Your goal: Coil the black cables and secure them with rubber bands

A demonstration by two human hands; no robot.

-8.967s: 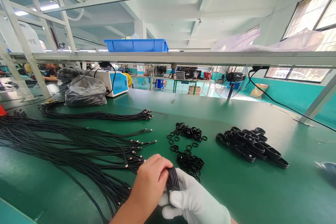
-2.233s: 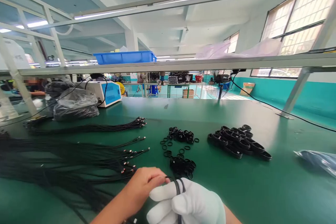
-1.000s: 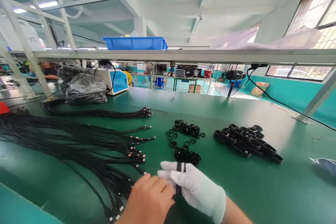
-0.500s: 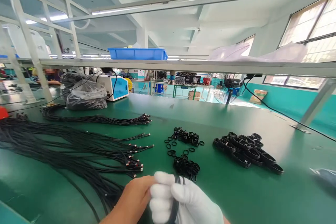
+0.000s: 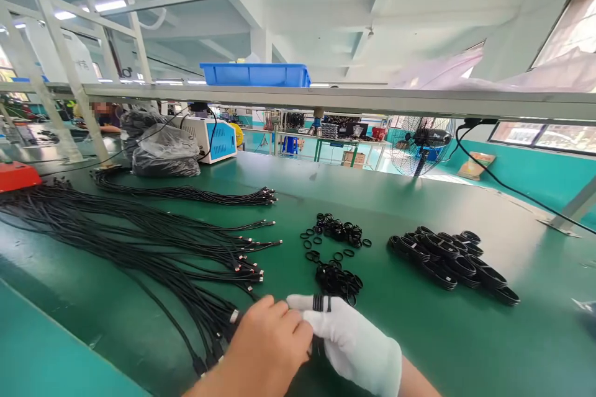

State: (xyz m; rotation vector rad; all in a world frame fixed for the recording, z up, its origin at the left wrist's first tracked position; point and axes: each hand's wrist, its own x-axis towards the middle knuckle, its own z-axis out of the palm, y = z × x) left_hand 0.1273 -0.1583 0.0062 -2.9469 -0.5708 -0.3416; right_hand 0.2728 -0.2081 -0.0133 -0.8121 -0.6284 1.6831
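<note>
My left hand [image 5: 274, 341], bare, is closed in front of my gloved right hand, its fingertips pinching part of a black cable that it mostly hides. In a white glove, my right hand [image 5: 347, 338] grips the coiled black cable [image 5: 318, 346], of which only a short stretch shows below the thumb. Several black bands [image 5: 321, 303] circle its outstretched index finger. Just beyond the hands lies a pile of black rings [image 5: 338, 279], with a second ring pile [image 5: 339, 229] farther back. Loose black cables [image 5: 172, 248] with metal-tipped plugs spread along the left.
Coiled black cables [image 5: 454, 257] are heaped on the right of the green table [image 5: 372, 335]. A plastic bag [image 5: 165, 149] and a white-and-blue machine [image 5: 216, 139] stand at the back left. Overhead, a shelf [image 5: 349, 98] carries a blue tray [image 5: 256, 75]. A fan [image 5: 423, 139] stands behind.
My left hand has moved right and across the front of my right hand, covering most of the coil. My right index finger is now stretched out. The view has turned slightly.
</note>
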